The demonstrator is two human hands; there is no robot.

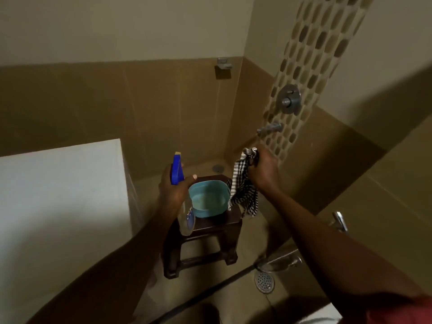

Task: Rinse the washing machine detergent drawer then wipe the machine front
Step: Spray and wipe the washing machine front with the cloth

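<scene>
Both arms reach forward in a brown-tiled bathroom: left hand (174, 190) grips a clear spray bottle (183, 206) (blue trigger head), right hand (263, 170) clutches a hanging checked cloth (243, 190), above a round teal basin (209, 198) on a dark plastic stool (205, 244)

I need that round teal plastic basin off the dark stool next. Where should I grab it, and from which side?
Both hands are full, so free one first. Take the round teal plastic basin by its near rim, coming from above: it sits upright and open-topped on the dark brown plastic stool, and appears to hold water, so lift it level. The checked black-and-white cloth hangs at its right side.
</scene>
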